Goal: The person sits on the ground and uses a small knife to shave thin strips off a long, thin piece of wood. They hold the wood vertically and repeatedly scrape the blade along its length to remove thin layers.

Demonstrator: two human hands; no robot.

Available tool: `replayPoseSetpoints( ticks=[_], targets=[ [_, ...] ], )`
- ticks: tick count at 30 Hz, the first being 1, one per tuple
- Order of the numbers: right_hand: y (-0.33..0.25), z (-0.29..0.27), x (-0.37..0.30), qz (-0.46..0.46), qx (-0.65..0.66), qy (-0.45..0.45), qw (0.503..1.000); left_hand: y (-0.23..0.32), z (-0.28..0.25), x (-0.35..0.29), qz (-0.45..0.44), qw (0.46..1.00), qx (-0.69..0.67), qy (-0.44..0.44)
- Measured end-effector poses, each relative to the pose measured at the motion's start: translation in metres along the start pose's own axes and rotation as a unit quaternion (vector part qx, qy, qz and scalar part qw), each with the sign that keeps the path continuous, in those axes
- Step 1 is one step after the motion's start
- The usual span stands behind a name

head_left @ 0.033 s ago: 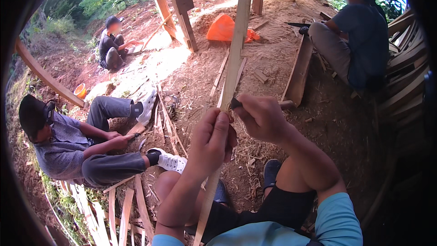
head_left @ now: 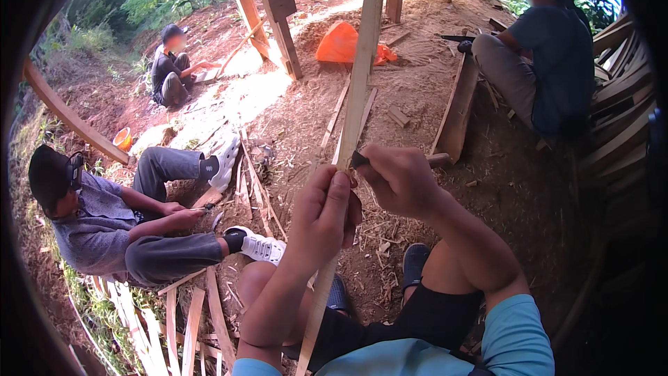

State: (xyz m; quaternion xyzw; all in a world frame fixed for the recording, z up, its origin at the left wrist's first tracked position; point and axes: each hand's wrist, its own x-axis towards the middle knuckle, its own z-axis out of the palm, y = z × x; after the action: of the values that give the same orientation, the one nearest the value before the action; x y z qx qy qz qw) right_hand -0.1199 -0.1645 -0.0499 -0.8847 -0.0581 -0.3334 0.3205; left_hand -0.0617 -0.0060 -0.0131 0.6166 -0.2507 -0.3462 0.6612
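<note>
A long, pale strip of wood or bamboo (head_left: 361, 63) runs nearly upright in front of me, its lower end reaching between my legs. My left hand (head_left: 322, 212) is closed around it near the middle, thumb up along the strip. Just to the right, my right hand (head_left: 400, 177) grips a knife. The dark blade (head_left: 359, 160) shows at the strip's edge, right above my left fingers. On the other side of the fist the end of its wooden handle (head_left: 440, 160) sticks out. Most of the knife is hidden by my fingers.
One person (head_left: 104, 216) sits close on the left, another person (head_left: 546, 56) at the right, a third person (head_left: 170, 69) farther back. Wooden posts (head_left: 278, 21) and an orange plastic sheet or bag (head_left: 339, 42) are ahead. Cut strips (head_left: 191, 327) lie lower left; stacked slats (head_left: 623, 125) stand right.
</note>
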Motion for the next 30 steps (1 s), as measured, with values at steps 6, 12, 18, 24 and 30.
replayPoseSetpoints(
  ticks=[6,12,18,24,30],
  targets=[
    [-0.002,0.0,-0.002,0.013,-0.014,-0.004,1.0,-0.001,0.004,0.0,0.011,1.0,-0.001,0.015],
    [0.0,0.0,-0.003,0.025,-0.032,0.004,0.999,-0.002,0.003,0.001,0.01,1.0,0.0,0.019],
    [0.003,0.001,-0.001,0.001,-0.051,0.024,0.998,-0.002,0.003,0.001,0.006,1.0,0.003,0.02],
    [0.0,-0.001,-0.002,0.004,-0.066,0.017,0.998,-0.004,0.003,0.001,0.007,1.0,0.009,0.019],
    [-0.013,-0.005,0.0,0.023,-0.096,0.018,0.995,0.0,0.001,-0.002,0.009,1.0,0.02,0.019]
  ],
)
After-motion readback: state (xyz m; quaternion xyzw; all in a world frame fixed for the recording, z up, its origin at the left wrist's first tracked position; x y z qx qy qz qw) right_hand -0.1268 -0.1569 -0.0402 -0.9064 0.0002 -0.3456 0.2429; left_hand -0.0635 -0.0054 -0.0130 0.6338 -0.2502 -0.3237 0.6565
